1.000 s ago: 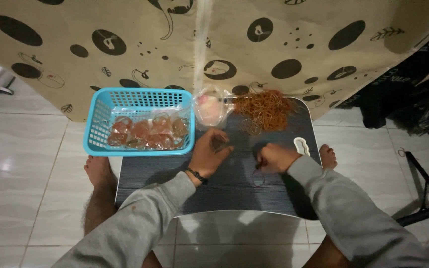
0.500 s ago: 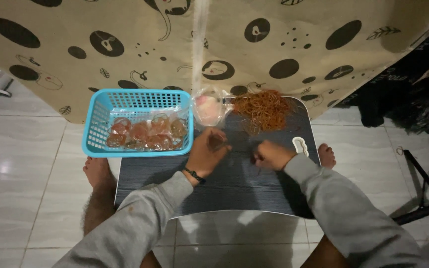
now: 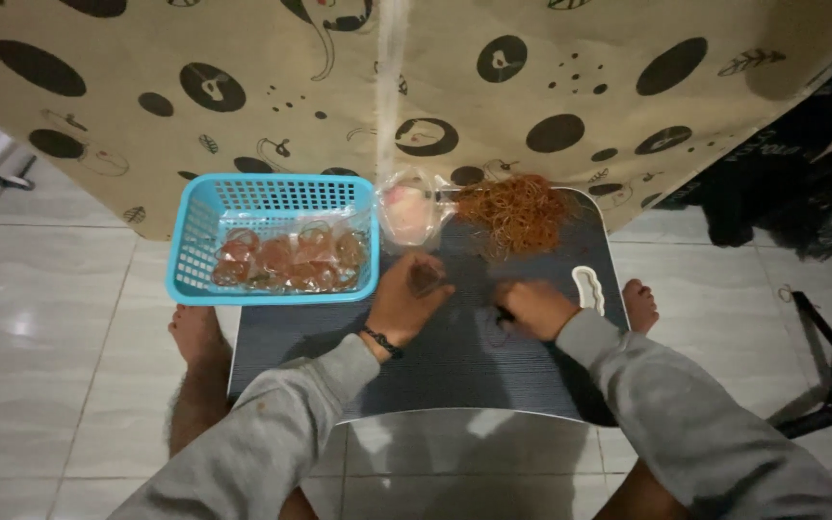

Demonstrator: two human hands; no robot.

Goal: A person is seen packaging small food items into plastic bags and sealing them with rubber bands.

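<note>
At the centre of the frame the left hand [image 3: 406, 300] rests on the dark ribbed tabletop [image 3: 455, 356], fingers curled down around something small and dark; what it pinches is too small to tell. Just right of it, slightly apart, the right hand [image 3: 530, 308] lies knuckles up with its fingers folded under, so I cannot tell whether they close on anything. Above the hands, at the table's far edge, sits a clear plastic bag [image 3: 406, 210] with pinkish contents, and just beside it to the right a loose heap of orange rubber bands [image 3: 517, 210]. At upper left a light-blue plastic basket [image 3: 199, 236] holds small filled clear packets [image 3: 291, 258]. A white slot-shaped handle cutout [image 3: 588, 288] shows near the right hand.
</note>
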